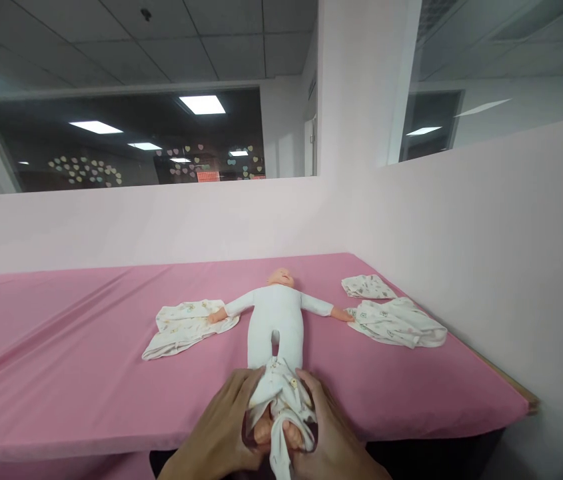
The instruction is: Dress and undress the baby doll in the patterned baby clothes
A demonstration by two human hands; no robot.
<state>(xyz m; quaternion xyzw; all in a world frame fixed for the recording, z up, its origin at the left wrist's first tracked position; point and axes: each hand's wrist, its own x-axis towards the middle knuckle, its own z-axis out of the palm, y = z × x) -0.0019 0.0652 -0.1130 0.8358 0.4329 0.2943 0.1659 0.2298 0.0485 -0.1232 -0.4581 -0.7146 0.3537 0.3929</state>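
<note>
A baby doll [276,317] in a white body lies on its back, arms spread and feet toward me. Bunched around its lower legs is a pair of patterned white baby pants [281,390], with the doll's feet [264,427] showing below. My left hand [224,420] is closed on the left side of the pants, thumb underneath near the foot. On the other side my right hand [331,427] grips the pants in the same way. Part of the cloth hangs down between the feet.
Folded patterned baby clothes [186,323] lie at the doll's arm on the left. Two more garments, a small folded one [367,287] and a larger one [401,323], lie on the right. A pink sheet [86,360] covers the table, which meets white walls [486,267].
</note>
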